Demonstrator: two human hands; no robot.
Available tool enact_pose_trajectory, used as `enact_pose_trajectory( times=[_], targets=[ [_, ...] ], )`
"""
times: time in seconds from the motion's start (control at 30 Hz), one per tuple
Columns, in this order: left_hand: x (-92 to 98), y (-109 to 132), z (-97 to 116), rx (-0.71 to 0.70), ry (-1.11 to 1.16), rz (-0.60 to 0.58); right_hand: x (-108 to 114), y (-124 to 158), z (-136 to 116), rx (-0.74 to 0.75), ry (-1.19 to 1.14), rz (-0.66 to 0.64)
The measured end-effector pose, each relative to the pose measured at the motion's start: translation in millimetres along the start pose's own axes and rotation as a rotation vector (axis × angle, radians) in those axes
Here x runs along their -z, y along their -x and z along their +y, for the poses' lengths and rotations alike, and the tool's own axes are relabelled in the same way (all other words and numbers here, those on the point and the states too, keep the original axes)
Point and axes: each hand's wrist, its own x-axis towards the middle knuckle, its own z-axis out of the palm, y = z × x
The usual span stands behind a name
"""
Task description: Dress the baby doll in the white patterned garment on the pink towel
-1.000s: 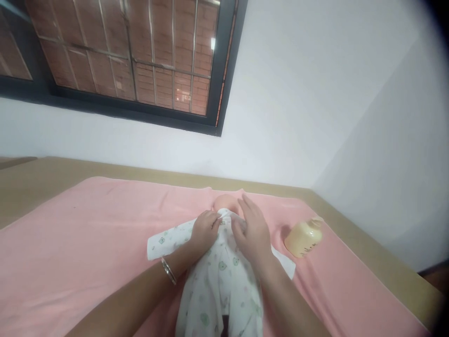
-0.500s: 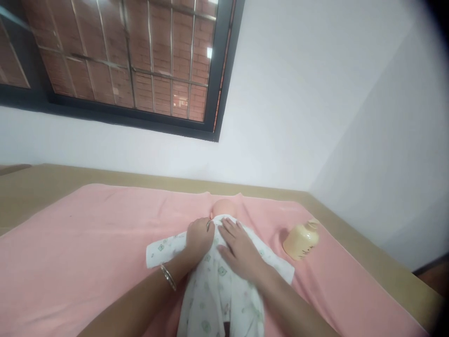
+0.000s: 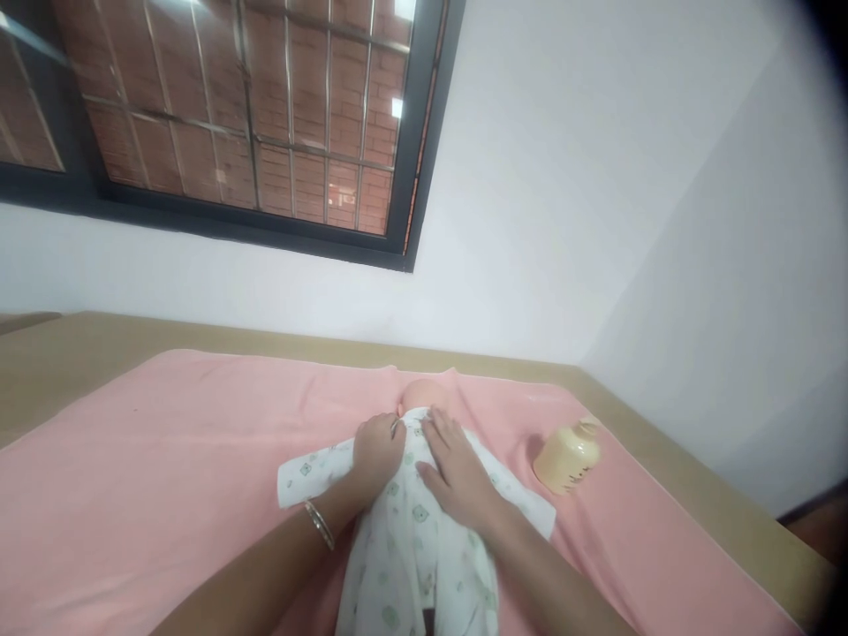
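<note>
A baby doll lies in the middle of the view, its smooth pinkish head [image 3: 425, 394] toward the wall. It wears white baby clothes [image 3: 419, 512] with a small green print, the sleeves spread to both sides. At the left of the chest, near the collar, my left hand [image 3: 380, 452] is curled closed on the fabric; a bangle [image 3: 320, 525] circles its wrist. My right hand [image 3: 459, 466] rests flat on the right of the chest, fingers stretched toward the collar, holding nothing. The doll's neck is largely hidden.
A pink cloth [image 3: 165, 442] with a few wrinkles covers most of the tan surface [image 3: 119, 331]. To the right of the doll stands a cream bottle [image 3: 566, 458]. Behind rise a white wall [image 3: 517, 221] and a dark-framed barred window [image 3: 265, 216].
My right hand has slid slightly right across the chest, exposing more print between the hands. My left hand stays at the collar. The view has shifted very slightly.
</note>
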Motion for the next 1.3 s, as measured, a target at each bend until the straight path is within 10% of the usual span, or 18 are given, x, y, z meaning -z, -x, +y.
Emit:
enact_pose_trajectory(
  times=[1.3],
  targets=[
    [4.4, -6, 0, 0.038, 0.06, -0.025, 11, 9, -4, 0.185, -0.137, 0.064]
  ],
)
